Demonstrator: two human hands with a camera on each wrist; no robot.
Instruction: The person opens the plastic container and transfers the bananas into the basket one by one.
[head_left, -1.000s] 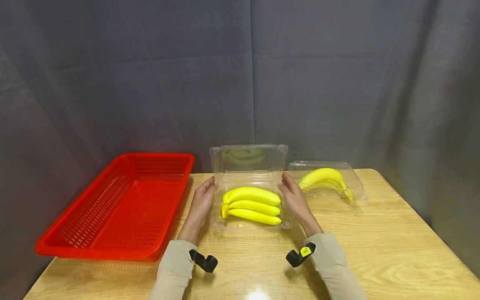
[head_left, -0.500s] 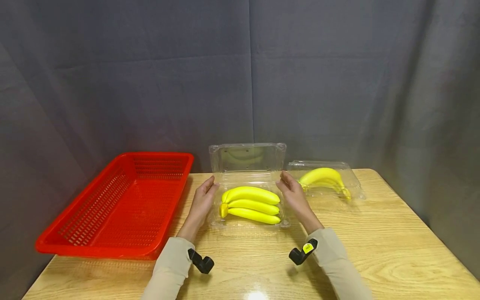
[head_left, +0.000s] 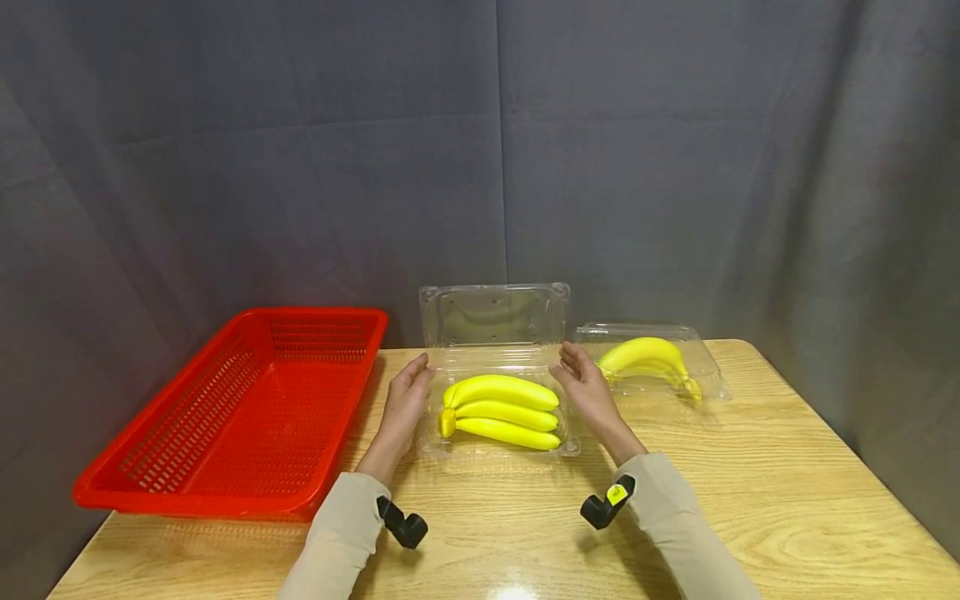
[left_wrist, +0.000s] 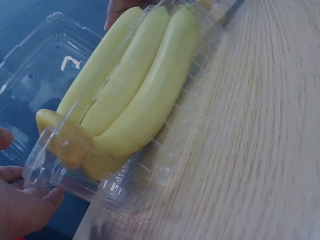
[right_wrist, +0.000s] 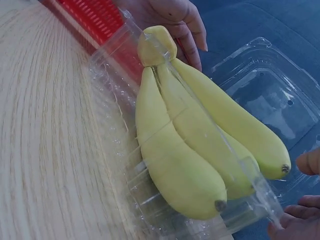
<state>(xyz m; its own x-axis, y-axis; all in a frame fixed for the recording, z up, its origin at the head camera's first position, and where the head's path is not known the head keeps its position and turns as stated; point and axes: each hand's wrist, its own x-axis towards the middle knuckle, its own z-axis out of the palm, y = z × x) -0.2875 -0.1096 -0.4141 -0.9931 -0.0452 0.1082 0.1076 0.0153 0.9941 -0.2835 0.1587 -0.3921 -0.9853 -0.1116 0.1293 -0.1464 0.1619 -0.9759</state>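
Observation:
A clear plastic clamshell container (head_left: 495, 457) stands in the middle of the table with its lid (head_left: 491, 321) raised at the back. Inside lies a bunch of yellow bananas (head_left: 506, 412), its stem end towards the left. My left hand (head_left: 406, 400) is at the container's left side; in the left wrist view its fingers (left_wrist: 30, 207) touch the side wall and the thumb is apart from them. On the opposite side, my right hand (head_left: 592, 400) has its fingers (right_wrist: 297, 225) against the wall, thumb raised. Both hands have relaxed fingers.
A red plastic basket (head_left: 341, 400) stands on the left of the wooden table (head_left: 757, 500). Behind to the right, a second clear container (head_left: 712, 367) holds another bunch of bananas (head_left: 645, 357). A dark grey curtain (head_left: 637, 167) hangs behind the table.
Both hands stay at the container's sides. The raised lid's top edge stands slightly higher against the curtain; the right forearm has shifted slightly outward.

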